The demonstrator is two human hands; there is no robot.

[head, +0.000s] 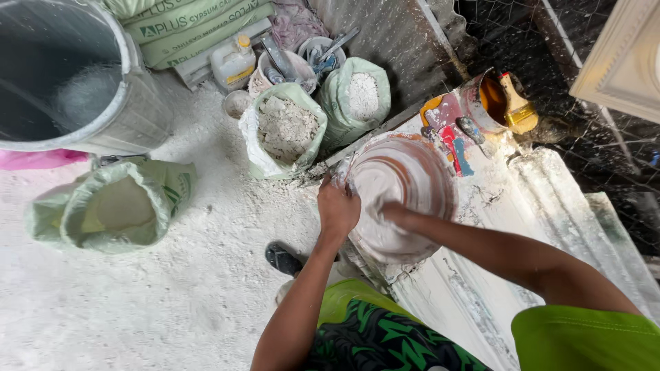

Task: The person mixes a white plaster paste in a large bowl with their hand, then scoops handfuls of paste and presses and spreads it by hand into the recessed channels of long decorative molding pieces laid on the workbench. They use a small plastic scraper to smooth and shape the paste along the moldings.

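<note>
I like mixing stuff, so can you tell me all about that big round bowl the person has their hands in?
The round bowl looks like reddish-orange plastic, smeared all over inside with wet white plaster. It sits on a white, plaster-caked workbench, with the open side tipped a little toward the person. The left hand grips its rim on the near-left side. The right hand reaches inside, fingers sunk in the white mix. A paint-stained tool lies just behind it.

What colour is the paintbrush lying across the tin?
Yellow-handled paintbrush, across a tin of orange-brown liquid; head view.
</note>
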